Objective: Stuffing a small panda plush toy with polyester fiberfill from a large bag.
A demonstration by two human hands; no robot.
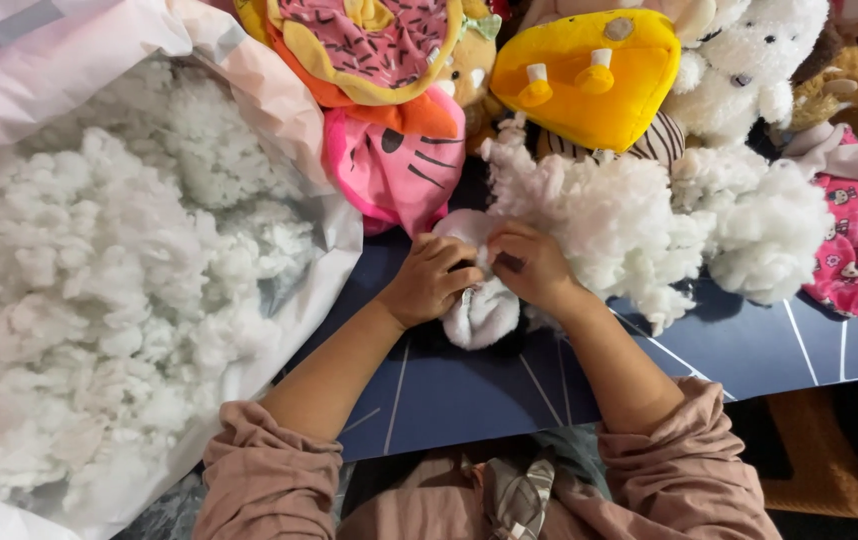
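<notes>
With both your left hand and right hand pinched closed on the pale plush toy, you seem mid-stuffing; next, take fibrefill just right of it.

White fluffy stuffing fills the pale bag; more white stuffing on the navy worktop with thin white lines. Bright yellow plush, hot-pink whiskered plush, pink sprinkle-patterned plush, pale soft toy, dusty-pink sleeves.
</notes>
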